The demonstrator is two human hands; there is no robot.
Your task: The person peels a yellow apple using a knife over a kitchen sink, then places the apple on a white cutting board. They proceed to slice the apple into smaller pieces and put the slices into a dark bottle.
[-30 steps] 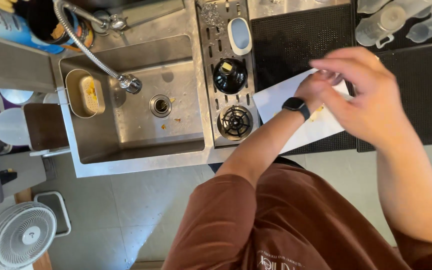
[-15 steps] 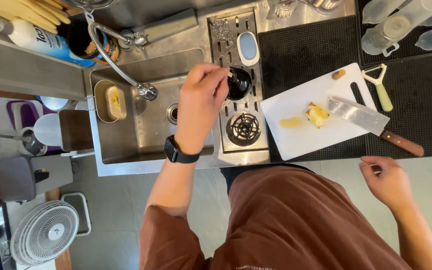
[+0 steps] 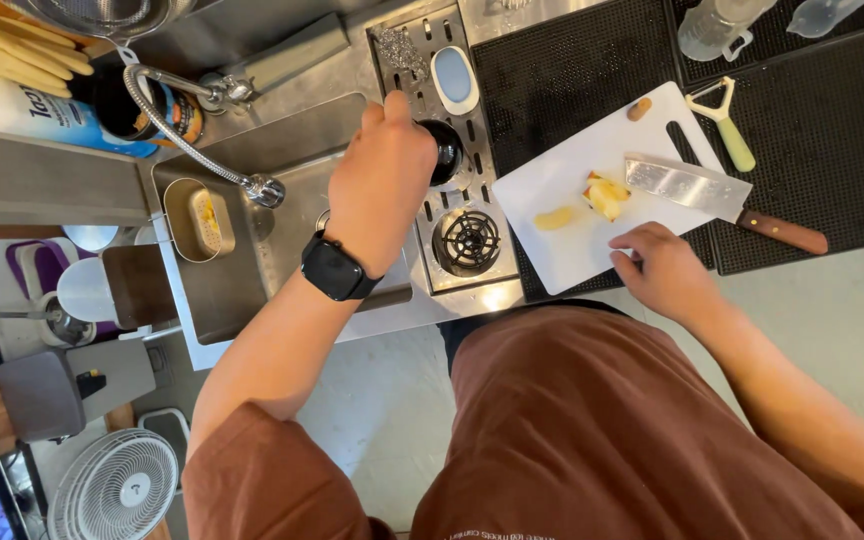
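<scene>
Cutting board (image 3: 592,190), white, lies on black ribbed mat on the counter w/ its near edge just under the right hand (image 3: 664,268); fingers curled, tips resting at the board's rim, gripping nothing I can make out. Just beyond those fingers sit two pale-yellow fruit pieces (image 3: 602,195), and a cleaver (image 3: 717,195) w/ wooden handle lies across the board's far-right corner. Green-handled peeler (image 3: 727,125) lies further out on the mat. Left hand (image 3: 382,180), black watch (image 3: 337,268) on wrist, is over the drain rack beside the sink (image 3: 212,290), fingers bent down onto a dark round cup (image 3: 447,150); whether they're clamped on it I can't tell. Round metal grate (image 3: 467,242) sits just right of that wrist.
</scene>
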